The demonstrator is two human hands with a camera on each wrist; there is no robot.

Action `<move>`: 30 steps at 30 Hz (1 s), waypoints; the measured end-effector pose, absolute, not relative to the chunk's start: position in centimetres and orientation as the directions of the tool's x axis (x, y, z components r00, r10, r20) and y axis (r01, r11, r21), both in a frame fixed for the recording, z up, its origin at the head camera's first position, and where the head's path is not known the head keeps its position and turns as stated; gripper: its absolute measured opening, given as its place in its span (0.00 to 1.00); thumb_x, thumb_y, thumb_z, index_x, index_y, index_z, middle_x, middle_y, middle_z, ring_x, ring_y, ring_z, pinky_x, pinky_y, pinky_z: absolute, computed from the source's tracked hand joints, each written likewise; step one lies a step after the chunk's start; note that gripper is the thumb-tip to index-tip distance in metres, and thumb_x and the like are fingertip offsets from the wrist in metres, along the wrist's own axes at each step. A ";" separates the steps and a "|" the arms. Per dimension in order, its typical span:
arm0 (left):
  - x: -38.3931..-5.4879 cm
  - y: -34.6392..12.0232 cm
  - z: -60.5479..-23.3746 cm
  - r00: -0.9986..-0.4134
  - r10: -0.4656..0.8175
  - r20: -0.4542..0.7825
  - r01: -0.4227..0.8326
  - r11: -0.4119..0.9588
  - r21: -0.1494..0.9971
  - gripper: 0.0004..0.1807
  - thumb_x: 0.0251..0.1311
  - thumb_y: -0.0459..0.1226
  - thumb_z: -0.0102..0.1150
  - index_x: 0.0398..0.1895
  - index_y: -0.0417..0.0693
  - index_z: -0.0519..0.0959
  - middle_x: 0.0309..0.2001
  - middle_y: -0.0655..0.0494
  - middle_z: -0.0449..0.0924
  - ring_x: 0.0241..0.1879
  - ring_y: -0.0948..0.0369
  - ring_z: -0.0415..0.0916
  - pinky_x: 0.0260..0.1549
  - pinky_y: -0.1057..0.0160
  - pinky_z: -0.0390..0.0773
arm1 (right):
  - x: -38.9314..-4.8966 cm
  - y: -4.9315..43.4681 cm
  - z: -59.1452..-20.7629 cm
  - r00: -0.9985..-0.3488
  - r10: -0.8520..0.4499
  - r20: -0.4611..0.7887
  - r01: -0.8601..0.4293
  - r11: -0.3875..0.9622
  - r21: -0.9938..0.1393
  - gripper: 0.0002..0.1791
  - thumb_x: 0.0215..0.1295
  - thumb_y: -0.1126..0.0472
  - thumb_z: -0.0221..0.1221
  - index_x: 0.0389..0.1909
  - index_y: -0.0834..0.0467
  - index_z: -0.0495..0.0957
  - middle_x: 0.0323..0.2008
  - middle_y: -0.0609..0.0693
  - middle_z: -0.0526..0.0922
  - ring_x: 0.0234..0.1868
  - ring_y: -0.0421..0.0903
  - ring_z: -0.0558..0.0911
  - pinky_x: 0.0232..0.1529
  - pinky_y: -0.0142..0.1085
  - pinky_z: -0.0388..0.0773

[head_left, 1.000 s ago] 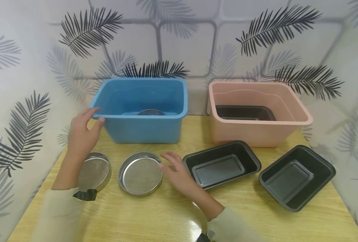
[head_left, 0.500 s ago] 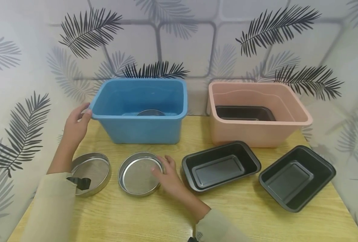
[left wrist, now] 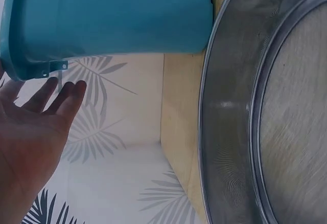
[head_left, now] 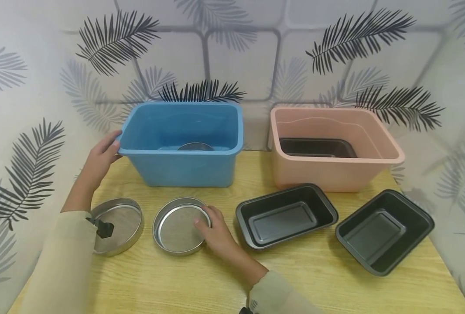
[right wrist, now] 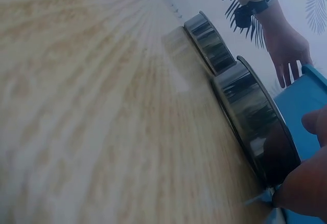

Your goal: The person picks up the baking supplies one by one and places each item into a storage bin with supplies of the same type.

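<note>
**Right hand (head_left: 218, 235) at the rim of the middle round pan (head_left: 177, 231)**

We see the right fingers half spread across that rim, thumb over the inside, the others by the outer wall; whether they pinch it, we cannot tell. Left of them, past a strip of wood-grained worktop (head_left: 148, 270), lies the outer round pan (head_left: 124, 229). Just right of them, beyond a narrow gap, we see the nearer loaf pan (head_left: 285, 218); the farther loaf pan (head_left: 381, 235) lies well apart. The left hand (head_left: 99, 152) has its fingers loosely extended, touching the left corner of the blue tub (head_left: 181, 170). Ahead and right of the right fingers stands the pink tub (head_left: 326, 174). Both round pans are shallow, shiny metal; both loaf pans are dark and round-cornered.
</note>
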State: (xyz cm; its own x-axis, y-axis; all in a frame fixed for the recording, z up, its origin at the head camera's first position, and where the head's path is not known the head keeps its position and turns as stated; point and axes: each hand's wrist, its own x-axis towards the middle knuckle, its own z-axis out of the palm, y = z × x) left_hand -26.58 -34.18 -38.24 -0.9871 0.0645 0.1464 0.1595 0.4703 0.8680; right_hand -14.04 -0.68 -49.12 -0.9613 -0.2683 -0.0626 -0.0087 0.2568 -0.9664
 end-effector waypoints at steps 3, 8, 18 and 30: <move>-26.9 -34.4 -38.2 -0.989 0.089 0.121 0.148 0.433 0.889 0.34 0.79 0.52 0.35 0.82 0.51 0.49 0.80 0.40 0.49 0.75 0.40 0.57 0.69 0.50 0.68 | -14.1 -0.7 -49.2 -0.961 -0.272 -0.043 -0.034 0.274 -0.961 0.30 0.76 0.54 0.52 0.74 0.64 0.63 0.75 0.65 0.57 0.76 0.65 0.58 0.77 0.56 0.57; -27.4 -34.7 -38.0 -0.987 0.125 0.105 0.148 0.410 0.900 0.33 0.80 0.51 0.34 0.82 0.52 0.48 0.80 0.39 0.45 0.76 0.38 0.53 0.69 0.43 0.65 | -14.1 -0.7 -49.1 -0.962 -0.271 -0.029 -0.053 0.291 -0.955 0.31 0.76 0.55 0.52 0.74 0.65 0.62 0.75 0.64 0.60 0.77 0.63 0.59 0.77 0.55 0.57; -28.0 -34.8 -37.9 -0.987 0.148 0.059 0.112 0.377 0.919 0.32 0.81 0.50 0.33 0.82 0.52 0.46 0.81 0.41 0.42 0.77 0.39 0.52 0.69 0.42 0.64 | -13.7 -0.3 -48.5 -0.958 -0.287 0.007 -0.113 0.355 -0.928 0.32 0.75 0.59 0.53 0.76 0.63 0.60 0.77 0.62 0.59 0.78 0.59 0.57 0.77 0.53 0.56; -27.8 -34.8 -37.8 -0.988 0.146 0.057 0.106 0.351 0.930 0.31 0.81 0.48 0.36 0.82 0.53 0.49 0.82 0.45 0.42 0.76 0.40 0.54 0.49 0.78 0.79 | -13.4 0.3 -47.2 -0.956 -0.292 -0.008 -0.099 0.350 -0.932 0.30 0.73 0.66 0.54 0.75 0.60 0.63 0.77 0.58 0.60 0.78 0.56 0.58 0.78 0.51 0.56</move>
State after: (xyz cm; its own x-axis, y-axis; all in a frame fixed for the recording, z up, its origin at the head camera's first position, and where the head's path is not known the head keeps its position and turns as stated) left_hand -27.83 -34.78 -37.78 -0.9876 0.1463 0.0574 0.1061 0.3506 0.9305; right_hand -13.42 0.32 -47.15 -0.9563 -0.2923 -0.0080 -0.0992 0.3499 -0.9315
